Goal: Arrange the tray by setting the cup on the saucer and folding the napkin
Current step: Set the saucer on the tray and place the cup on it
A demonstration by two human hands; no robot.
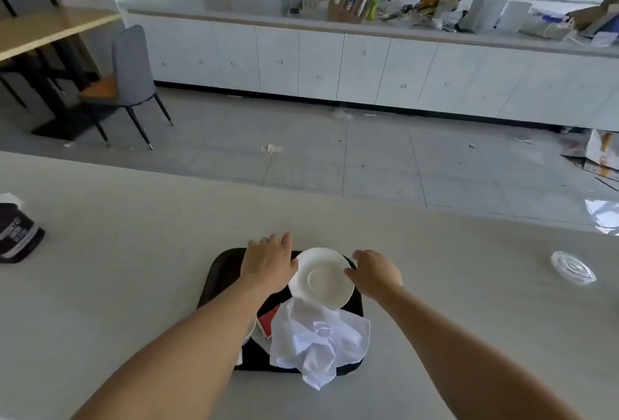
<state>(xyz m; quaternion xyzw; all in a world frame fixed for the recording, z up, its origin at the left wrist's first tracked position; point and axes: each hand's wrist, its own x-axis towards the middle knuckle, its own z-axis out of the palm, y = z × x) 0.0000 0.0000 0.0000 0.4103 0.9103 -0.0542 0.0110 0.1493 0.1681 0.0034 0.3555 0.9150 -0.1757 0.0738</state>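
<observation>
Crumpled white napkin [320, 342] lies at the near edge of the dark tray [214, 277], one corner overhanging onto the pale counter [134, 268]. White saucer [321, 277] sits at the tray's far side. Left hand [269, 263] flat, fingers spread, beside it; right hand [375, 274] touches the rim, fingers loosely curled, grasping nothing. Cup rim [252, 330] shows under the left forearm (mostly hidden). Dark container [18, 235] far left, label unreadable. White cabinets [335, 64] beyond a grey tiled floor [368, 165]
</observation>
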